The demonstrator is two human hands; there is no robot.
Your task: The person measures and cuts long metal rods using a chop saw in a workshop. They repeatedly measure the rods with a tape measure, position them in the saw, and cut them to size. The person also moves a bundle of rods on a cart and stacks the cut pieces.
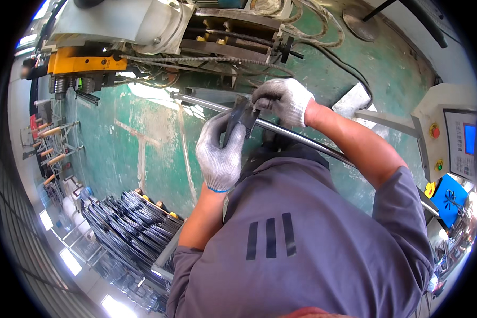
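In front of my chest, a dark, flat-sided metal piece sits at a long shiny metal rod. The rod slants across from upper left to lower right, and passes by my body. My left hand, in a white knit glove with a grey palm, is closed round the near side of the dark piece, its thumb along it. Gloved alike, my right hand has its fingers curled at the piece's upper right end. Its fingertips are partly hidden, as is how the piece joins the rod.
A machine with a yellow block, pale housing and hanging hoses stands ahead. On the right is a control panel with red and green buttons and a screen. Many dark metal rods are stacked at lower left, near a rack. The floor is worn green.
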